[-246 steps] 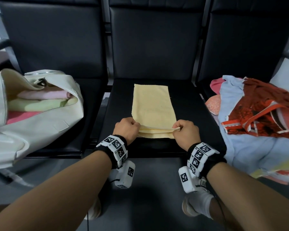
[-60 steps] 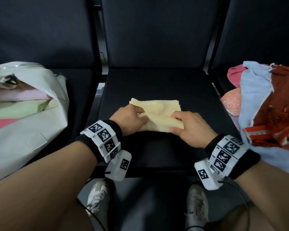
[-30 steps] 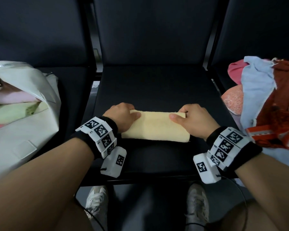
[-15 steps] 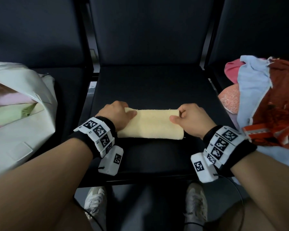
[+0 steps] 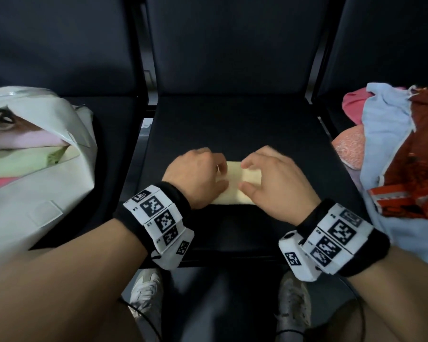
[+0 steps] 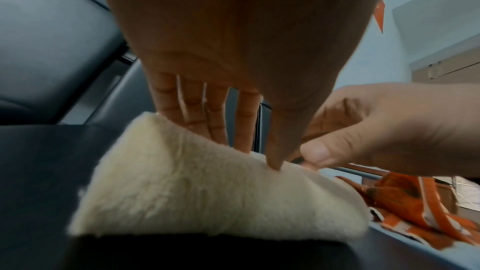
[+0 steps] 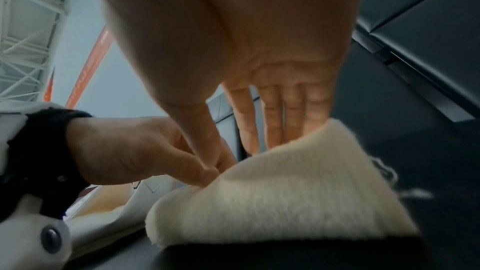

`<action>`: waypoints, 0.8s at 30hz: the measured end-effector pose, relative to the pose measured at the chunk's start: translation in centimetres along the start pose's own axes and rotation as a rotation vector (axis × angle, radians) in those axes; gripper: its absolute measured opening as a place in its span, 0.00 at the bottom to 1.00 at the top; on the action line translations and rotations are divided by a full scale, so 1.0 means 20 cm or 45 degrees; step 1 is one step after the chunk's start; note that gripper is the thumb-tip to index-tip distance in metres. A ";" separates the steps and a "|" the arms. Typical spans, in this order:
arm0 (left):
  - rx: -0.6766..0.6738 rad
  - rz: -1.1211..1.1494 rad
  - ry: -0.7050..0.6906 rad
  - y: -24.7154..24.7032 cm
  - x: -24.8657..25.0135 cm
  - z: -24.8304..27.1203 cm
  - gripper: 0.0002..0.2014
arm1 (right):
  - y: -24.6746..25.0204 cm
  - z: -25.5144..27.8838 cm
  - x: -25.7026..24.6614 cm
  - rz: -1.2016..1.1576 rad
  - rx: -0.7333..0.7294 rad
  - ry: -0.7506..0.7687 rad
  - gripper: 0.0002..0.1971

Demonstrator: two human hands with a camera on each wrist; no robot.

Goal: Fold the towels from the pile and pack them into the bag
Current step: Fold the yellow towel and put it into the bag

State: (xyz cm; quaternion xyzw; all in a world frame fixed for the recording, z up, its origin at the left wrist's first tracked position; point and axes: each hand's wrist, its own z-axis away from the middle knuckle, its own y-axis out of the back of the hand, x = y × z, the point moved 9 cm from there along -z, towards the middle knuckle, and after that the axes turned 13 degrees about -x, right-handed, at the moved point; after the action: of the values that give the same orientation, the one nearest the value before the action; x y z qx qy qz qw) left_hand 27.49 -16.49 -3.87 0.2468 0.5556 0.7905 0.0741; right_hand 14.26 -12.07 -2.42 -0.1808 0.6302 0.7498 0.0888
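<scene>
Hands (image 5: pixel 235 178) closer — towel (image 5: pixel 235 183) on seat (image 5: pixel 232 119)

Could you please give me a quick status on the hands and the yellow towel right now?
Left hand and right hand both gripping the folded yellow towel on the middle seat. Bag open at left. Nothing in the way.
</scene>
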 end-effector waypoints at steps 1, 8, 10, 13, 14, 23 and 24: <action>-0.059 -0.009 0.008 -0.03 0.00 0.00 0.15 | -0.04 0.00 0.00 -0.001 -0.086 0.008 0.24; -0.228 -0.067 0.017 -0.10 -0.02 -0.03 0.33 | -0.17 -0.02 0.02 0.154 -0.345 -0.005 0.36; -0.240 -0.109 0.024 -0.12 -0.02 -0.06 0.35 | -0.18 -0.03 0.02 0.173 -0.359 -0.024 0.38; -0.212 -0.158 0.028 -0.12 -0.01 -0.08 0.34 | -0.19 -0.05 0.02 0.212 -0.350 -0.052 0.38; -0.193 -0.179 0.019 -0.12 0.00 -0.08 0.32 | -0.19 -0.06 0.02 0.231 -0.331 -0.061 0.36; -0.130 -0.102 0.012 0.01 0.03 0.00 0.14 | -0.10 -0.09 -0.08 0.413 -0.240 -0.131 0.13; -0.129 -0.077 0.005 0.01 0.02 0.01 0.14 | -0.09 -0.10 -0.09 0.399 -0.248 -0.132 0.10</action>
State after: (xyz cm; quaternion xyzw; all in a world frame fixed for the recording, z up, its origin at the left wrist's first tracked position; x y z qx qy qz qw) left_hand 27.31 -16.16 -3.51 0.2243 0.5221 0.8156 0.1092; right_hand 16.87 -13.43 -3.63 -0.0493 0.5698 0.8202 -0.0147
